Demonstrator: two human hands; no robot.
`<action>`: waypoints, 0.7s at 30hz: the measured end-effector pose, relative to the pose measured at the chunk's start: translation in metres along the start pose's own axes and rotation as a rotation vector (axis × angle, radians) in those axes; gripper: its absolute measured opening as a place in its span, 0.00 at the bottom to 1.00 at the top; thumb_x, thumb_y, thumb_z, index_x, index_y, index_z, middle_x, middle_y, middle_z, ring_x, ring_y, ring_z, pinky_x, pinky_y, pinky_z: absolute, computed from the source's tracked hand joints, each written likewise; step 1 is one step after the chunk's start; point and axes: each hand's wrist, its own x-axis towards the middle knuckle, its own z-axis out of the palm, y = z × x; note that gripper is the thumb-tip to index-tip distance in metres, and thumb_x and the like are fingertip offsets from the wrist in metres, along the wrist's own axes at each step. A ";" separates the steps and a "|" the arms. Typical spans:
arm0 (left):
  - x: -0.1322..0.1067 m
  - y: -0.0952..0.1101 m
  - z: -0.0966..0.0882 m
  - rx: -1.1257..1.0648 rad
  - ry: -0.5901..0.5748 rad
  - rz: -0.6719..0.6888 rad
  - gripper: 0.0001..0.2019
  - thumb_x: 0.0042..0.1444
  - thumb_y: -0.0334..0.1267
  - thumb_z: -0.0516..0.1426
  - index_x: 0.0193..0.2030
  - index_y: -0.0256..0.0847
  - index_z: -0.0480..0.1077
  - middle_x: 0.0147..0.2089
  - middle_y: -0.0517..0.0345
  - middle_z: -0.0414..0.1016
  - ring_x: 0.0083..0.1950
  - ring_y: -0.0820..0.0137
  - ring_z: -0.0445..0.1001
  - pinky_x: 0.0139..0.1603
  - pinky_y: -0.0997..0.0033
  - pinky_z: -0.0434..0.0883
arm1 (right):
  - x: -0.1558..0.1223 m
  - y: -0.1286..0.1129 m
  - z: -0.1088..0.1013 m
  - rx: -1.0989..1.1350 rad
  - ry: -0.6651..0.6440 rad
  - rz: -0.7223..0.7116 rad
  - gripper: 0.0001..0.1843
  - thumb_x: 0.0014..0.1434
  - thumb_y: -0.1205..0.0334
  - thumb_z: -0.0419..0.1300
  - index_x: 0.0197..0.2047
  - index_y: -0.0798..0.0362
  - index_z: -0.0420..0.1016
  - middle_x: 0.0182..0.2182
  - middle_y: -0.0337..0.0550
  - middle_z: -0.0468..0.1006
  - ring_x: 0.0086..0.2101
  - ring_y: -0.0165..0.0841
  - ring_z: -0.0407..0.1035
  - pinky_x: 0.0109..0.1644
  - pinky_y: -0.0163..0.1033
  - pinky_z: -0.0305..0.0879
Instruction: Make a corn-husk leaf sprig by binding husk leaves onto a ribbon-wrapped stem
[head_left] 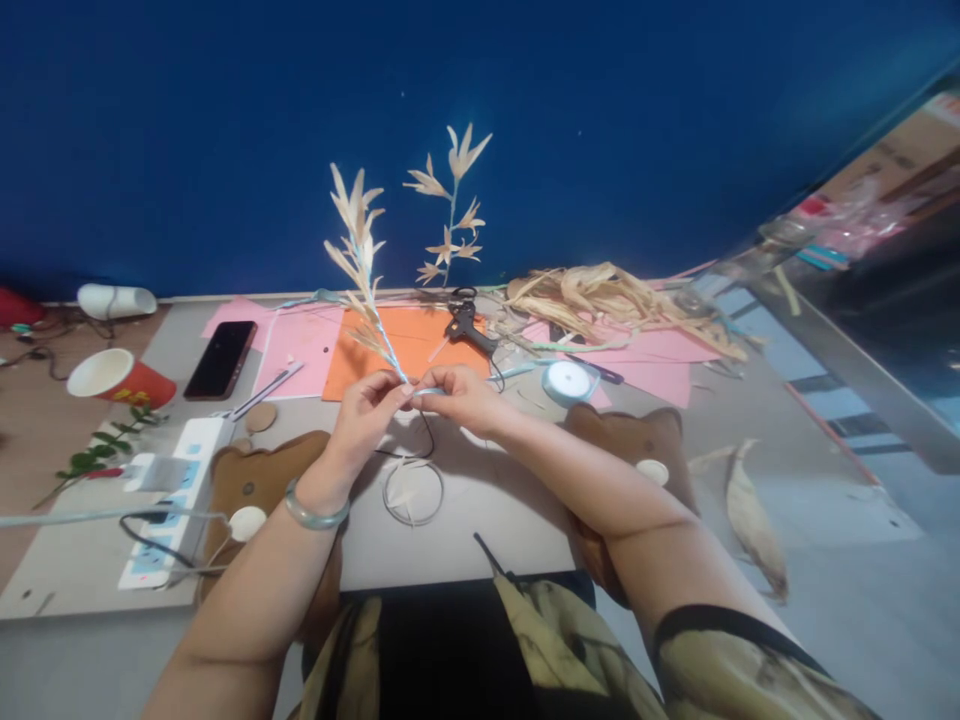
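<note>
Dried-leaf sprig (358, 262) is standing up from the person's fingers at the middle of the counter (480, 510), its pale leaves rising against the blue wall (225, 130) and its lower stem wound in pale blue. The left hand (366, 408) is pinching the base of the stem, fingers closed tight on it. The right hand (461, 396) is meeting it just to the right, fingers closed on a pale blue ribbon (429, 392) at the stem's foot. A green bangle (315, 516) is sitting on the left wrist.

A second sprig (451, 205) is showing farther back, to the right of the first. An orange sheet (409, 352) is lying beyond the hands, with pink sheets (300, 345) on either side of it. A black glue gun (469, 326) is resting on the orange sheet's far right edge. A ribbon roll (568, 382) is lying right of the right hand, and a heap of dried husks (600, 295) is lying far right. A wire ring (412, 492) is lying near, below the hands. At left, a black phone (221, 358), a red paper cup (120, 378) on its side and a white power strip (176, 490) are lying on the counter.
</note>
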 end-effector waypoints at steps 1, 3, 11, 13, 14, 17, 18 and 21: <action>0.000 0.000 -0.001 -0.007 -0.012 0.001 0.10 0.50 0.43 0.61 0.29 0.37 0.72 0.29 0.57 0.75 0.32 0.71 0.73 0.36 0.71 0.69 | 0.000 -0.001 0.000 0.030 -0.002 0.009 0.14 0.45 0.56 0.67 0.28 0.57 0.72 0.29 0.41 0.78 0.27 0.25 0.66 0.32 0.31 0.60; 0.000 0.001 -0.002 0.000 -0.019 0.012 0.09 0.50 0.42 0.62 0.30 0.37 0.73 0.29 0.57 0.75 0.33 0.70 0.73 0.38 0.71 0.70 | 0.000 -0.002 0.000 0.058 0.002 0.028 0.15 0.44 0.55 0.68 0.28 0.57 0.72 0.28 0.40 0.78 0.24 0.24 0.64 0.29 0.30 0.58; 0.000 0.011 -0.002 0.081 0.009 -0.010 0.09 0.48 0.41 0.62 0.28 0.37 0.71 0.26 0.59 0.73 0.29 0.73 0.71 0.35 0.73 0.69 | 0.002 0.004 0.000 -0.092 0.050 -0.022 0.14 0.47 0.54 0.66 0.29 0.58 0.74 0.27 0.40 0.77 0.27 0.27 0.67 0.33 0.32 0.61; 0.000 0.013 -0.002 0.116 0.009 -0.038 0.09 0.48 0.41 0.61 0.29 0.37 0.71 0.26 0.59 0.73 0.29 0.72 0.71 0.34 0.73 0.69 | 0.003 0.007 -0.001 -0.171 0.068 -0.038 0.14 0.47 0.55 0.66 0.29 0.58 0.74 0.27 0.40 0.77 0.28 0.28 0.67 0.34 0.33 0.61; 0.000 0.014 -0.002 0.135 0.007 -0.051 0.09 0.48 0.41 0.61 0.29 0.37 0.71 0.26 0.59 0.73 0.29 0.72 0.71 0.34 0.73 0.69 | 0.004 0.008 -0.002 -0.202 0.065 -0.042 0.13 0.47 0.55 0.66 0.29 0.58 0.74 0.27 0.40 0.77 0.28 0.28 0.67 0.34 0.33 0.61; 0.001 0.011 -0.004 0.171 0.005 -0.068 0.09 0.49 0.42 0.61 0.30 0.37 0.71 0.26 0.59 0.73 0.28 0.72 0.71 0.33 0.73 0.68 | 0.005 0.009 -0.006 -0.245 0.013 -0.058 0.12 0.47 0.58 0.65 0.31 0.58 0.73 0.28 0.40 0.76 0.29 0.29 0.68 0.35 0.34 0.62; 0.001 0.010 -0.005 0.177 0.009 -0.067 0.10 0.49 0.42 0.61 0.30 0.37 0.71 0.25 0.59 0.73 0.28 0.72 0.71 0.33 0.73 0.68 | 0.005 0.008 -0.007 -0.248 -0.006 -0.064 0.12 0.47 0.59 0.65 0.32 0.58 0.72 0.29 0.40 0.76 0.30 0.29 0.68 0.35 0.34 0.62; 0.002 0.006 -0.007 0.174 0.009 -0.074 0.10 0.50 0.42 0.60 0.30 0.37 0.70 0.24 0.59 0.73 0.27 0.73 0.71 0.32 0.74 0.68 | 0.005 0.006 -0.010 -0.282 -0.049 -0.083 0.12 0.45 0.63 0.65 0.34 0.58 0.72 0.30 0.40 0.76 0.32 0.30 0.68 0.36 0.34 0.63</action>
